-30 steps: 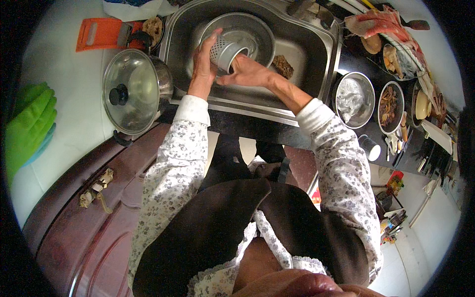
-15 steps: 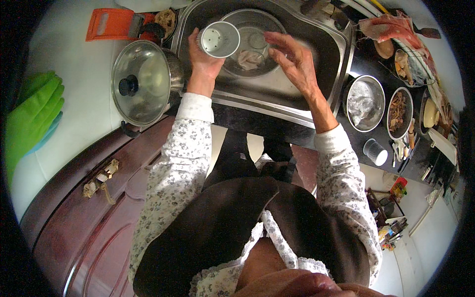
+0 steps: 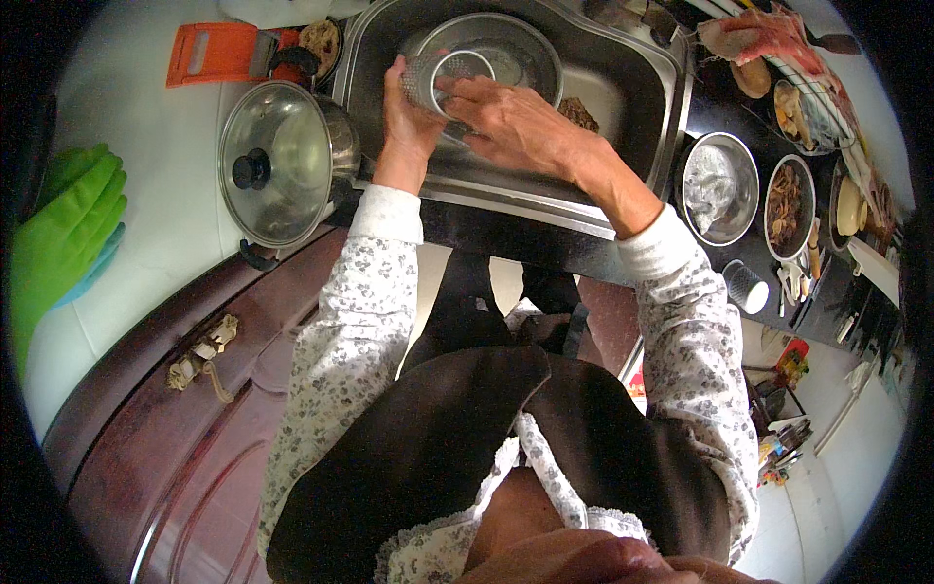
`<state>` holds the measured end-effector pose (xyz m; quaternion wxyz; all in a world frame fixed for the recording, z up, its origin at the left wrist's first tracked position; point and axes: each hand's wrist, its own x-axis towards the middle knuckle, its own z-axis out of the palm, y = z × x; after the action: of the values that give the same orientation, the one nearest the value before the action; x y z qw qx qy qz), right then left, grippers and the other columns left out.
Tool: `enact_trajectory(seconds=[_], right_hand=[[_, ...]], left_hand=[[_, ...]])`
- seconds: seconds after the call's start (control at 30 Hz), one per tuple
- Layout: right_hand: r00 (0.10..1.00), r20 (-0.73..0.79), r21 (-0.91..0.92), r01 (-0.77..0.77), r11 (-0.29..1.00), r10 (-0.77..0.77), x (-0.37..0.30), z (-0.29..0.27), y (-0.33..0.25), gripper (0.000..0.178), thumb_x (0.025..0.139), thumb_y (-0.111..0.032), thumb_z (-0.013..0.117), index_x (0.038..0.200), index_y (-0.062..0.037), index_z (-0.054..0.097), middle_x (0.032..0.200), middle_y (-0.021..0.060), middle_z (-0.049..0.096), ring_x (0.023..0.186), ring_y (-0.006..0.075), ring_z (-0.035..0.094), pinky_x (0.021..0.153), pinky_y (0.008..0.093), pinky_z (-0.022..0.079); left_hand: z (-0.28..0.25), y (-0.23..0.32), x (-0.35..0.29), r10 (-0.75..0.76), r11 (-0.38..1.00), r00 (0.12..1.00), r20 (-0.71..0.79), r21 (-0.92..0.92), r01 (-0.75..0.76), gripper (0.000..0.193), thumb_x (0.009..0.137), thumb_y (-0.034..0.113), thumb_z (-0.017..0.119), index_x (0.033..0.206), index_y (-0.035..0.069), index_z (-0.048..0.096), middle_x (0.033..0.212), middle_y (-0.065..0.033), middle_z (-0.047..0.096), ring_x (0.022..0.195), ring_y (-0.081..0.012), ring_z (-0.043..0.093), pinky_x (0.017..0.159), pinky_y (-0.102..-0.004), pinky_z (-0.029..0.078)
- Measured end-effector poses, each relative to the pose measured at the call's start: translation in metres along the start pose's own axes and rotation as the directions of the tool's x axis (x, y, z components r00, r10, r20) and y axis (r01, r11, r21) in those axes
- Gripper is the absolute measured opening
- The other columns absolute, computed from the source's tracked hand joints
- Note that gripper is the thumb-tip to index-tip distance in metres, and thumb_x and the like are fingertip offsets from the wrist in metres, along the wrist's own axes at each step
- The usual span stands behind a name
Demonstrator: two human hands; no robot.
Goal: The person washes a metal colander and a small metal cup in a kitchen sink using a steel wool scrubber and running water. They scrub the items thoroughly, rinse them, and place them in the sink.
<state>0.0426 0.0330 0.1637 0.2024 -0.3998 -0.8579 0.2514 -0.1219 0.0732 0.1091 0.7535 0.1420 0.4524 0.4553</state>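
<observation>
Clasped a pale-grey, perforated, cylindrical cup in the left hand, with the right hand at its rim, fingertip depth indiscernible. Lay between both hands, slanting lengthwise left to right, mouth toward the right. Hung over a round, grey metal basin in the steel sink.

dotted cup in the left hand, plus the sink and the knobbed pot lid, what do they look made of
Dotted cup: pale grey, plastic or metal; its soft sheen leaves that open. Sink: probably stainless steel with a satin finish, judging by its grey colour and blurred bright reflections. Pot lid: likely clear, glossy glass, being see-through with glare on it; the dark knob looks plastic.
</observation>
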Motion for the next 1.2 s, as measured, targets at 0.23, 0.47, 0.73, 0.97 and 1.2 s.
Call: enact_trajectory(seconds=[0.23,0.47,0.73,0.97,1.2], right_hand=[[0.887,-0.452,0.242,0.021,0.970,0.094,-0.016,-0.006,-0.002,0.032,0.080,-0.015,0.068,0.109,-0.0030,0.062,0.115,0.0131,0.062,0.103,0.0306,0.061,0.083,0.0361,0.052],[0.775,-0.182,0.804,-0.236,0.545,0.605,-0.013,0.009,-0.005,0.037,0.089,-0.026,0.061,0.112,0.0038,0.058,0.087,0.0158,0.067,0.074,0.0197,0.067,0.066,0.0298,0.052],[0.825,-0.278,0.560,-0.277,0.781,0.492,-0.008,0.003,0.013,0.035,0.093,-0.025,0.057,0.117,-0.0004,0.060,0.090,0.0118,0.068,0.077,0.0171,0.066,0.069,0.0308,0.054],[0.754,-0.504,0.496,-0.147,0.856,0.421,-0.011,-0.002,0.014,0.030,0.088,-0.023,0.062,0.112,-0.0049,0.064,0.097,0.0134,0.067,0.085,0.0232,0.066,0.073,0.0338,0.052],[0.717,-0.511,0.590,-0.108,0.800,0.474,-0.027,-0.015,-0.005,0.023,0.086,-0.016,0.064,0.105,-0.0042,0.067,0.099,0.0128,0.067,0.082,0.0224,0.066,0.071,0.0307,0.051]], left_hand=[[-0.011,0.003,0.005,0.055,0.986,0.998,0.004,-0.158,-0.054,0.054,0.092,0.053,0.037,0.118,0.010,0.055,0.114,-0.0113,0.059,0.105,-0.0255,0.057,0.086,-0.0435,0.048],[0.003,0.005,-0.001,0.133,0.979,0.991,0.030,-0.161,-0.126,0.052,0.091,0.048,0.040,0.120,0.008,0.055,0.120,-0.0112,0.058,0.110,-0.0261,0.055,0.090,-0.0454,0.047],[0.001,0.004,-0.011,-0.069,0.992,0.990,0.125,-0.098,0.082,0.051,0.090,0.045,0.045,0.121,0.005,0.054,0.121,-0.0115,0.057,0.114,-0.0268,0.053,0.096,-0.0447,0.045],[-0.008,0.002,0.002,0.037,0.999,0.990,0.133,0.015,-0.039,0.054,0.089,0.049,0.048,0.121,0.006,0.055,0.119,-0.0128,0.060,0.112,-0.0264,0.057,0.092,-0.0412,0.050],[-0.018,0.007,0.011,0.061,0.965,0.982,0.180,-0.263,-0.012,0.056,0.087,0.048,0.050,0.123,0.006,0.053,0.124,-0.0134,0.057,0.114,-0.0290,0.055,0.095,-0.0447,0.049]])
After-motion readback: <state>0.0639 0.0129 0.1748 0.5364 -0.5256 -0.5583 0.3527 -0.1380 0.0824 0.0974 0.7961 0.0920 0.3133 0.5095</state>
